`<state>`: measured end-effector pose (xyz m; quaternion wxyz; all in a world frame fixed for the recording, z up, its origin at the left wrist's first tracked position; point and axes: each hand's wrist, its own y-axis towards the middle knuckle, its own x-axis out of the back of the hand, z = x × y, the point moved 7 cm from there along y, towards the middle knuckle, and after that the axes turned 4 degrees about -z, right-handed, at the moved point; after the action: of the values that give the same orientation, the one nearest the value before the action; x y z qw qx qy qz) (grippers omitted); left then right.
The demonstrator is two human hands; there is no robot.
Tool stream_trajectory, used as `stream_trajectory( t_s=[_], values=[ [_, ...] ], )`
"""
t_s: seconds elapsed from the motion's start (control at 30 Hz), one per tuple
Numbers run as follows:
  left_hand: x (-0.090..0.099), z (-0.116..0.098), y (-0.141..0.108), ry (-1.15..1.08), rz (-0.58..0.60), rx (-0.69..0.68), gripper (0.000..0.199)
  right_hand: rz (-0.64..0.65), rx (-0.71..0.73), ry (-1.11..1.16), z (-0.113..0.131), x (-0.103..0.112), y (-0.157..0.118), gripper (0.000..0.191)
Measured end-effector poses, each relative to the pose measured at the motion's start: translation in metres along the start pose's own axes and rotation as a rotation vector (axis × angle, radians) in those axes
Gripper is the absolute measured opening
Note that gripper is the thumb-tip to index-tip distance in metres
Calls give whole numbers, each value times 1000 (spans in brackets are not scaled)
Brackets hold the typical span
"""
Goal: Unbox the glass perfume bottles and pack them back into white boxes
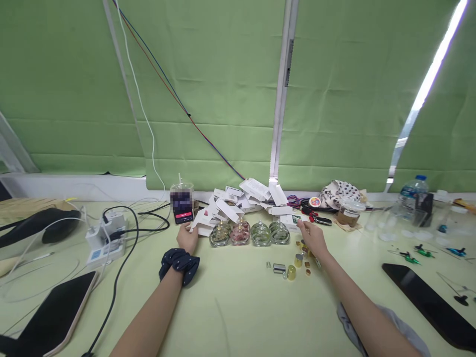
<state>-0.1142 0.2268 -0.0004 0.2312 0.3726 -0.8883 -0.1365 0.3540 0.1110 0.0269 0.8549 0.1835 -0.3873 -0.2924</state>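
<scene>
Several round glass bottles stand side by side near the middle of the table, among them a pink one [240, 233] and a clear green one [261, 234]. Behind them lies a heap of white cardboard boxes [227, 205]. My left hand [187, 238] is at the heap's left end, by an opened white box [203, 221]; its fingers are partly hidden. My right hand [311, 235] has its fingertips at a white box with a green picture [291, 221], right of the bottles. Gold caps [291, 272] and a silver cylinder [279, 268] lie below that hand.
A phone [182, 208] leans on a cup behind my left hand. Far left are a power strip [106, 253], cables and a tablet [55, 315]. To the right are a jar [348, 213], black-and-red pliers [320, 219], a water bottle [415, 188] and a black slab [427, 302].
</scene>
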Motion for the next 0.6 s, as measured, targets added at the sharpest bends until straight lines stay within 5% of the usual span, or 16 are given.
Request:
stream_trajectory(
  t_s=[0.27,0.6],
  values=[
    [30,-18,-5,6,-198,-80,19,-12,44,5,8,2,2,64],
    [77,-50,12,39,-144,-204,17,-42,194,81,38,4,0,51]
  ],
)
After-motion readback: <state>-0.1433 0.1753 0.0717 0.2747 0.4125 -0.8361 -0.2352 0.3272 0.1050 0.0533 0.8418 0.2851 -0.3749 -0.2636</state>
